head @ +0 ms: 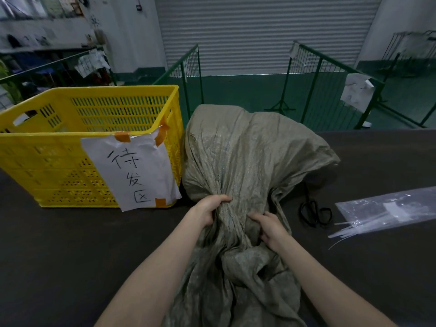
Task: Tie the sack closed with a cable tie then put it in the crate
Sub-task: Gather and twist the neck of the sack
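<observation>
While seen from the head camera: sack (pixel 247 156) lying on the dark bench (pixel 70 256), bulk toward the far edge, just right of the yellow crate (pixel 59 147) at the far left, loose mouth trailing back to the near edge. Left hand (pixel 210 208) closed around the gathered neck, fingers wrapped over the bunched weave. Right hand (pixel 271 228) just beside it, fingers curled and pinching a fold of the same cloth. Neither hand holding a tie. Cable ties (pixel 349 228) poking out of a clear plastic bag (pixel 389 208) near the right edge, apparently untouched; black scissors (pixel 315 214) between that bag and the sack. No tie visible around the neck.

Judged from this: gathering of the mouth under way, perhaps nearly done. Left to do: fetching a tie, looping and cinching it, maybe trimming, then lifting the sack into the crate, labelled with a taped paper sign (pixel 134 171)
</observation>
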Demonstrator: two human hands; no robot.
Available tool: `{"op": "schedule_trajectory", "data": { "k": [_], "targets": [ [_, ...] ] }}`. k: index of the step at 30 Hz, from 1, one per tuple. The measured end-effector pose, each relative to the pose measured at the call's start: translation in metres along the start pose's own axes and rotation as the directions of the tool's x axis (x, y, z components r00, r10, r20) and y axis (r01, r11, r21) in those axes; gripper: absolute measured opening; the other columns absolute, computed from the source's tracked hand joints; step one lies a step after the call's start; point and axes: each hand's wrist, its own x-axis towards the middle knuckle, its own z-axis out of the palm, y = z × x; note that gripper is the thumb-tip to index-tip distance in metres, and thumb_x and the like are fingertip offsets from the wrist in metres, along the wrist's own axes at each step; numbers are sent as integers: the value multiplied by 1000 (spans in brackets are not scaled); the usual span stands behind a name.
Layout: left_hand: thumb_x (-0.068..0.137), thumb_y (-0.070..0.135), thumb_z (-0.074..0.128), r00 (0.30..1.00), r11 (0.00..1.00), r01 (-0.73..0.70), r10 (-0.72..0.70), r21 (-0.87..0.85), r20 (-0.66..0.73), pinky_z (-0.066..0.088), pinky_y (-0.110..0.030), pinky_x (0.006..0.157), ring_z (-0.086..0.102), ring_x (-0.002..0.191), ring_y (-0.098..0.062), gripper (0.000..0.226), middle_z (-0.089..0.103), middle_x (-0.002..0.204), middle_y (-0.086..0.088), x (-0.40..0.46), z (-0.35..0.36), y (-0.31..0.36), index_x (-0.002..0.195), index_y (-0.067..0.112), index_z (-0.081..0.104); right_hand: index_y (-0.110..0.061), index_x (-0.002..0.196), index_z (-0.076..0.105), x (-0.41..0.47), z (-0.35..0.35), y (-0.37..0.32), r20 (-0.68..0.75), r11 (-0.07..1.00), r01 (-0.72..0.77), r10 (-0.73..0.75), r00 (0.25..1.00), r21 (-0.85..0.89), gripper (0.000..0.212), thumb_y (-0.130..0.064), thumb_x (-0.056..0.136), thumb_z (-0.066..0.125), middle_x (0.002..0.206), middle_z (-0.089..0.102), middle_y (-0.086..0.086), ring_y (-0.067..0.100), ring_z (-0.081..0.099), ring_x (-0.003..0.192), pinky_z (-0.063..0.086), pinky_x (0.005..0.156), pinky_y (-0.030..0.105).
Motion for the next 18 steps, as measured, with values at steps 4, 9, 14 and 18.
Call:
{"op": "schedule_trajectory", "data": {
  "k": [4,9,14,18],
  "targets": [
    [93,19,52,999,999,19,-17,-41,33,50,-38,80,64,87,-26,22,68,98,-15,0,4,0,104,4,64,-5,101,67,-25,5,-17,68,991,130,-132,989,40,19,-3,83,63,95,73,10,27,69,92,51,94,46],
    [86,44,64,994,998,-13,20,-64,105,51,-41,90,65,102,-27,50,69,112,-15,5,18,0,122,10,63,-11,101,68,-41,9,-28,116,959,280,-282,952,37,18,-4,88,59,100,74,9,25,70,95,52,92,43],
    [78,66,58,984,1000,-8,11,-16,175,51,-39,93,66,102,-25,64,72,108,-12,12,24,1,112,13,69,-13,113,65,-50,15,-20,176,886,435,-407,896,-162,25,-7,90,57,107,72,4,19,67,103,50,96,38],
    [84,53,60,976,998,-64,67,-19,207,56,-32,77,70,83,-19,43,76,86,-7,11,29,2,94,13,72,-14,117,61,-51,18,-13,242,751,518,-458,856,-410,32,-8,86,54,113,67,0,14,60,110,45,100,33]
  ]
}}
